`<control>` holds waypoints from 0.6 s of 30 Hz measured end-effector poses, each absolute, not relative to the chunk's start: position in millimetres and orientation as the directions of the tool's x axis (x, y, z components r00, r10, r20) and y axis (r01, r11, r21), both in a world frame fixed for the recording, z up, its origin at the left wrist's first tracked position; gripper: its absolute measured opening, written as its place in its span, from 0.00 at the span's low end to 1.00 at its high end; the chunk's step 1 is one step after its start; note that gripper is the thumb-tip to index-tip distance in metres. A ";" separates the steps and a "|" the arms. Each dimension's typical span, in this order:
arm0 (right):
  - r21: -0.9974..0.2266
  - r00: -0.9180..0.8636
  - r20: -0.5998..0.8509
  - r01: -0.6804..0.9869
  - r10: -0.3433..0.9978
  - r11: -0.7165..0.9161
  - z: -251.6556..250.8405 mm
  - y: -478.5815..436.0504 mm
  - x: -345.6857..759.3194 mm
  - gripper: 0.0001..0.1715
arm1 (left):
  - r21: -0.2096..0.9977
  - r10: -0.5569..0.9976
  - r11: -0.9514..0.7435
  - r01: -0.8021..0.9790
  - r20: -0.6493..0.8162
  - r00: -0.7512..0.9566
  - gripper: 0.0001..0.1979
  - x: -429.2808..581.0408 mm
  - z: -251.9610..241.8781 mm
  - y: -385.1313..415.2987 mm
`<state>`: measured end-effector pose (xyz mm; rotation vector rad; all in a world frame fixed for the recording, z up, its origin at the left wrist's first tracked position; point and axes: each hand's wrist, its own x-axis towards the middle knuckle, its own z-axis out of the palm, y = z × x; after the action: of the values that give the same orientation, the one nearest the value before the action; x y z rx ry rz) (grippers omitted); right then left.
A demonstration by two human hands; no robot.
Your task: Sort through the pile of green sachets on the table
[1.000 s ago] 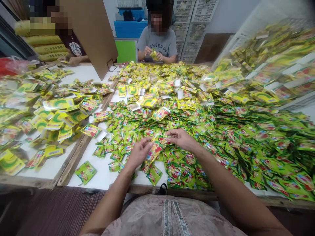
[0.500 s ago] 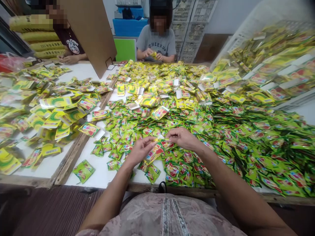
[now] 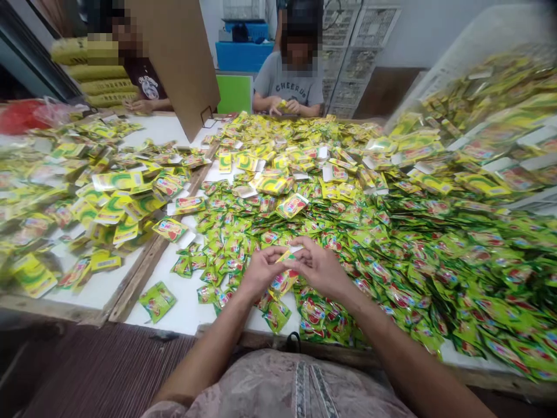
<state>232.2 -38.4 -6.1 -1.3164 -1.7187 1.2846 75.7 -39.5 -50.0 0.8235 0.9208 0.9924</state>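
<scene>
Between my two hands is a small yellow box (image 3: 285,280) with red and green print, held tilted above the table's near part. My left hand (image 3: 263,270) grips its left side with thumb and fingers. My right hand (image 3: 322,267) is closed at the box's upper right end, where a pale edge shows; the fingers partly cover that end. Green sachets (image 3: 319,310) with red print lie beneath and around both hands, in a deep heap to the right. One lone green sachet (image 3: 157,301) rests on the white tabletop to the left.
Yellow boxes (image 3: 124,209) are piled left of a wooden strip (image 3: 139,273), with more boxes (image 3: 278,136) farther back. A white crate (image 3: 429,67) of boxes leans at the right. Across the table, a person in a grey shirt (image 3: 289,84) handles a yellow item; another person sits behind a brown board (image 3: 174,64).
My right hand has moved in closer to my left, with its fingers now pressed on the box's upper end. The whole view has shifted slightly.
</scene>
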 end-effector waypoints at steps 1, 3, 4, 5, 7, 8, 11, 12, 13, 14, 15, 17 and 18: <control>-0.947 -0.341 -0.107 0.321 0.934 0.008 -5.7 -40.4 231.1 0.22 | 0.889 0.935 0.324 -0.323 -0.249 0.252 0.21 76.8 -50.1 -39.9; -0.968 -0.339 -0.149 0.240 0.929 -0.068 -8.8 -40.6 230.4 0.25 | 0.893 0.937 0.321 -0.317 -0.250 0.244 0.20 78.0 -48.8 -39.7; -0.974 -0.302 -0.157 0.203 0.940 -0.097 -12.2 -38.7 230.6 0.26 | 0.898 0.939 0.314 -0.309 -0.245 0.242 0.21 78.0 -47.7 -39.1; -0.978 -0.247 -0.157 0.170 0.956 -0.117 -16.4 -35.9 230.5 0.27 | 0.906 0.941 0.301 -0.297 -0.233 0.244 0.21 77.7 -46.9 -38.4; -0.982 -0.170 -0.160 0.125 0.972 -0.139 -25.5 -29.5 229.0 0.30 | 0.927 0.945 0.269 -0.262 -0.202 0.257 0.22 76.2 -46.8 -38.8; -0.982 -0.177 -0.170 0.111 0.969 -0.152 -29.4 -27.1 227.3 0.32 | 0.936 0.943 0.259 -0.236 -0.193 0.270 0.23 75.3 -48.0 -40.1; -0.974 -0.345 -0.226 0.107 0.911 -0.201 -36.5 -25.9 220.8 0.34 | 0.953 0.921 0.272 -0.136 -0.217 0.324 0.23 69.7 -55.5 -45.5; -0.972 -0.381 -0.232 0.108 0.895 -0.207 -37.9 -27.1 219.4 0.35 | 0.956 0.910 0.279 -0.094 -0.232 0.343 0.23 65.0 -57.2 -44.9; -0.975 -0.381 -0.222 0.102 0.898 -0.198 -39.5 -28.6 219.2 0.35 | 0.961 0.906 0.273 -0.044 -0.241 0.349 0.23 57.6 -57.0 -41.4; -0.980 -0.352 -0.199 0.098 0.915 -0.176 -41.5 -30.0 220.4 0.36 | 0.968 0.909 0.249 0.018 -0.240 0.340 0.22 46.7 -53.7 -34.5; -0.985 -0.302 -0.163 0.096 0.939 -0.140 -44.0 -31.1 223.4 0.36 | 0.974 0.926 0.212 0.084 -0.227 0.302 0.22 31.8 -46.6 -24.1; -0.992 -0.185 -0.057 0.126 0.981 -0.034 -50.0 -31.1 233.7 0.36 | 0.969 0.985 0.103 0.226 -0.131 0.112 0.21 -9.7 -20.3 3.8; -0.986 -0.149 -0.005 0.166 0.989 0.020 -52.6 -29.7 240.1 0.34 | 0.956 0.997 0.063 0.285 -0.045 -0.070 0.22 -34.7 -2.9 18.5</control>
<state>240.1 -29.7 -52.6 -1.2523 -1.4495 1.2296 -34.7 18.5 -2.9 1.3471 1.4945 1.0629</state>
